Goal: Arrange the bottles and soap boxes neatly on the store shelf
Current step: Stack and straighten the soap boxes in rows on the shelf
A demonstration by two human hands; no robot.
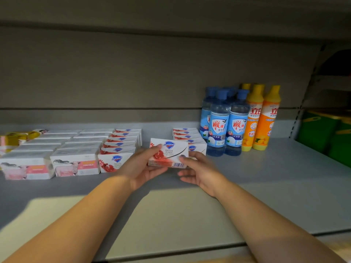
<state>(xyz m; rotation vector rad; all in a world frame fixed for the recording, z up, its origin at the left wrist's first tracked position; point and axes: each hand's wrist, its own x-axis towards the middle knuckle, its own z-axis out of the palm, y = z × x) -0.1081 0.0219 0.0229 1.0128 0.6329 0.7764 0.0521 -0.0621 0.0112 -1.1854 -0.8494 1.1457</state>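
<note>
Hands first: my left hand grips the left end of the box, thumb on top. My right hand holds the lower right corner, with the thumb on the face and the fingers curled beneath. The box is tilted just over the shelf, between both hands, its barcode edge toward me.

I judge two risks. If the right hand lets go early, the box may swing down and land crooked. If I push too far forward, it may knock the short row just behind the right hand, and that row stands just beside the blue bottles farther right.

The box is white, with a blue shield logo, the word DETOX and a red fruit picture. It matches the long row just left of the left hand. Its corners look sharp, not dented.
</note>
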